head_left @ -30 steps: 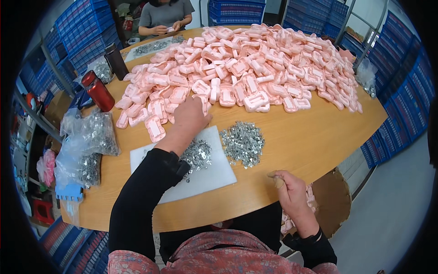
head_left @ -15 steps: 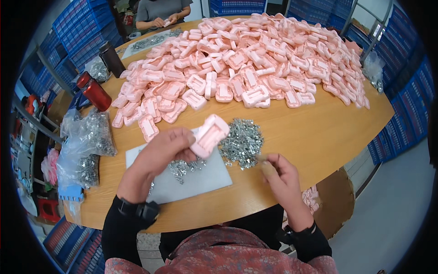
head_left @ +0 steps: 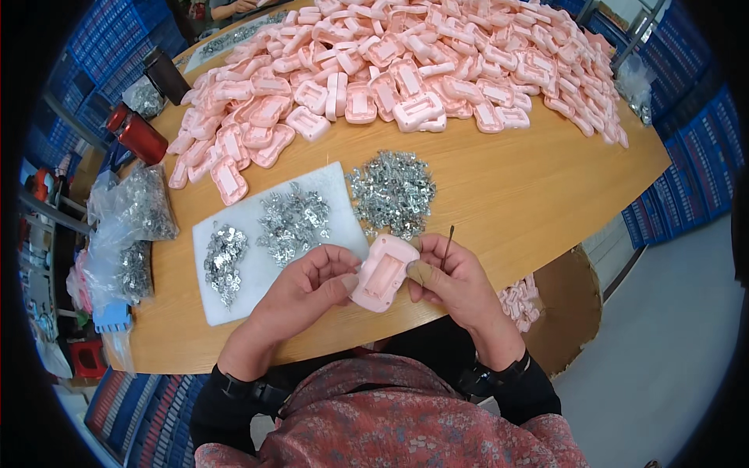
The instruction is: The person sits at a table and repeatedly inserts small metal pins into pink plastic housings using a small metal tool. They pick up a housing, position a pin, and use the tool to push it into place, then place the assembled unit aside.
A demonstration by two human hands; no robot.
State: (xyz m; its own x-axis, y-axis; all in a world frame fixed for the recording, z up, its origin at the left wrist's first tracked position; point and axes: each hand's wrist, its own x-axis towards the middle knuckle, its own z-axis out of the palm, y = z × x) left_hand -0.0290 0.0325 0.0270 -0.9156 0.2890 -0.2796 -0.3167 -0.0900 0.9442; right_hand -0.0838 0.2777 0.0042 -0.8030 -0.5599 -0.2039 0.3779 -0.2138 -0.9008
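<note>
In front of me is a pink plastic casing [head_left: 384, 274] with a rectangular recess, its recessed side turned up. My left hand [head_left: 306, 295] grips its left edge between thumb and fingers. At the right edge, the thumb and fingers of my right hand [head_left: 460, 290] press against it; whether they also pinch a small metal piece cannot be seen. A thin dark rod-like tool [head_left: 449, 243] sticks up from that right hand. Just beyond the casing lies a heap of small silvery metal pieces [head_left: 394, 191]. Two more heaps, a middle one [head_left: 292, 224] and a left one [head_left: 225, 264], rest on a white foam sheet [head_left: 204, 234].
A big mound of pink casings [head_left: 406, 70] covers the table's far side. At the left stand a red bottle [head_left: 142, 136], a dark bottle [head_left: 165, 76] and plastic bags of metal pieces [head_left: 144, 210]. A cardboard box [head_left: 569, 312] sits below the right edge. Someone's hands show at the far side.
My left hand has brought the casing down toward me, off the foam sheet. My right hand has come in from the right and meets the casing. The view has tilted lower.
</note>
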